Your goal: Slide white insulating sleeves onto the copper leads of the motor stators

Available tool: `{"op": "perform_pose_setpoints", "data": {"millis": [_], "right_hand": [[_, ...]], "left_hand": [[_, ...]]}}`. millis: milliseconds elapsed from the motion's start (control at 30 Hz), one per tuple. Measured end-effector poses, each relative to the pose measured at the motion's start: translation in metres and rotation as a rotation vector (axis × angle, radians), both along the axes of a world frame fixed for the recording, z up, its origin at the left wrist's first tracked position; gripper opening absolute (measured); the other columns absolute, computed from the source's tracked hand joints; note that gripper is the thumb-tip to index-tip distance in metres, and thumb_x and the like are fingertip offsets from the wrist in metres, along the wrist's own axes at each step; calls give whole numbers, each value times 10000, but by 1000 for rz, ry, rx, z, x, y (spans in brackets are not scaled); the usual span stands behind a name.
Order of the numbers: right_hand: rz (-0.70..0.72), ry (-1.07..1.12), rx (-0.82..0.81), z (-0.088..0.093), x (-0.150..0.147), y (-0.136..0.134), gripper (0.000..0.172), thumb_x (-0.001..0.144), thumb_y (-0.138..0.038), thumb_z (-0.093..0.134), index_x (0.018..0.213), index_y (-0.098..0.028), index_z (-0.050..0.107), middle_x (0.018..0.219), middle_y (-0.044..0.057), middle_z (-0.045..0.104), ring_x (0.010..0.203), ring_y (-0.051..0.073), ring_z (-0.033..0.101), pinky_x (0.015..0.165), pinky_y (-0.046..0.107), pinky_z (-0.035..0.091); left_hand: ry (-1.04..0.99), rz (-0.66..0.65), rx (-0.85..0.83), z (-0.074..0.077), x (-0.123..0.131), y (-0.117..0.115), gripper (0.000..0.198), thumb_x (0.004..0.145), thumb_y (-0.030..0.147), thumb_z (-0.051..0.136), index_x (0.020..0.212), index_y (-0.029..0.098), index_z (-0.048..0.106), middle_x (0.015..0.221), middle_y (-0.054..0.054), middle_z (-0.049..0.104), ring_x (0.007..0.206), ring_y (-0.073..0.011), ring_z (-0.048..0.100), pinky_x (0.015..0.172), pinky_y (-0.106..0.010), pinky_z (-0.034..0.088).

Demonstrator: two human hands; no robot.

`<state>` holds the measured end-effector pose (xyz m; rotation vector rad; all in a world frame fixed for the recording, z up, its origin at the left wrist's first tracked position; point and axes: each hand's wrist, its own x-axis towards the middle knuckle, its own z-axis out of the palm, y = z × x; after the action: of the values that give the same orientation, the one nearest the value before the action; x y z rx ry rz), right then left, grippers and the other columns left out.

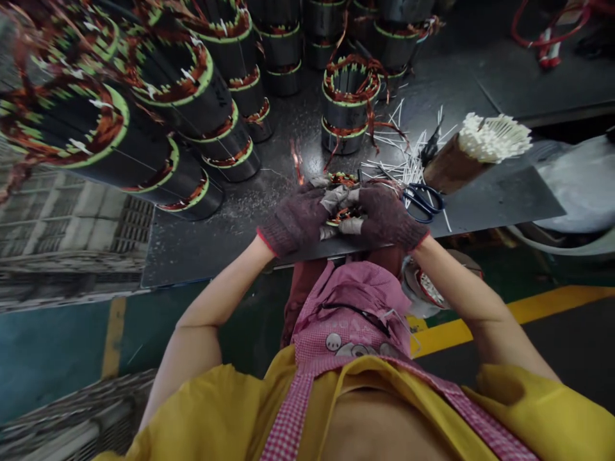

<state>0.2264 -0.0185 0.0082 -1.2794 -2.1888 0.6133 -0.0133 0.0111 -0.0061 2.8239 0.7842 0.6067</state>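
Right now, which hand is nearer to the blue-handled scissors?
The right hand is nearer, just beside the blue-handled scissors; the left hand is farther off, on the other side of the small wound stator.

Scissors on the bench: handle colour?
The scissors have dark blue handles, best seen in the head view.

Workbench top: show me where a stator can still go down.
Bare bench top lies right of the blue-handled scissors, below the brown-wrapped bundle of white sleeves. Another patch lies between the left hand and the stacked stators. Crowded: around the stator that the left hand and right hand grip, among loose sleeves.
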Motion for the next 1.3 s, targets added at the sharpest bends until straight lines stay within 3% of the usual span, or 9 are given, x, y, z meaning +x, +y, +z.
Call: {"op": "perform_pose_setpoints", "data": {"millis": [167,367,533,667,733,867,933,1133,1300], "right_hand": [[-113,14,61,-11,-1,-1,231,742,-342,914,867,-212,771,892,59,784,854,264,689,848,409,511],[-109,163,287,-41,-6,-15,260,898,-402,830,746,-262,672,912,51,772,904,274,687,947,501,540],[-167,108,441,-56,-14,-24,74,996,-344,751,959,-294,790,1118,54,834,1050,286,753,1055,555,561],[-114,68,386,-53,8,-28,163,1038,-343,724,1167,-317,820,1352,66,815,1269,279,747,1152,509,562],[-259,118,383,-53,36,-29,195,1036,-353,716,1195,-302,819,1377,89,799,1282,284,737,1149,503,574],[-896,367,474,-54,109,-17,226,1042,-321,599,1118,-223,788,1154,128,808,1129,276,752,1095,495,598],[-1127,485,476,-53,140,-3,242,1022,-323,591,1117,-194,772,1118,138,799,1081,268,747,1079,491,596],[-1192,468,458,-51,167,21,239,991,-386,650,1044,-197,787,1066,129,823,1049,268,751,1056,485,606],[-1197,531,599,-41,150,-1,329,1047,-443,544,1108,-212,771,1137,160,792,1148,310,760,1091,535,605]], "left_hand": [[-99,14,-43,-16,10,8,749,992,492,718,1630,142,536,1559,-188,704,1504,-351,652,1312,-530,512],[-156,61,-22,-25,9,0,705,982,500,704,1609,219,549,1568,-149,699,1506,-353,639,1311,-569,514],[-183,126,46,-25,7,-7,664,983,459,726,1586,243,556,1538,-133,719,1444,-359,685,1249,-592,579],[-246,156,182,-28,12,-10,627,969,440,772,1530,240,579,1418,-147,772,1360,-393,731,1181,-631,612],[-294,201,230,-32,16,-11,592,951,476,796,1482,293,608,1363,-113,792,1312,-402,752,1146,-644,632],[-382,290,241,-41,27,-15,421,907,479,813,1292,346,707,1236,-72,825,1257,-435,769,1111,-693,632],[-402,316,253,-43,31,-16,378,879,458,832,1210,311,725,1149,-86,839,1218,-442,779,1085,-717,631],[-382,294,207,-44,29,-13,390,859,515,824,1221,407,723,1148,-12,834,1240,-433,771,1108,-729,612],[-405,295,333,-49,31,-15,403,878,419,865,1218,277,699,1115,-96,846,1215,-412,790,1089,-674,628]]}}
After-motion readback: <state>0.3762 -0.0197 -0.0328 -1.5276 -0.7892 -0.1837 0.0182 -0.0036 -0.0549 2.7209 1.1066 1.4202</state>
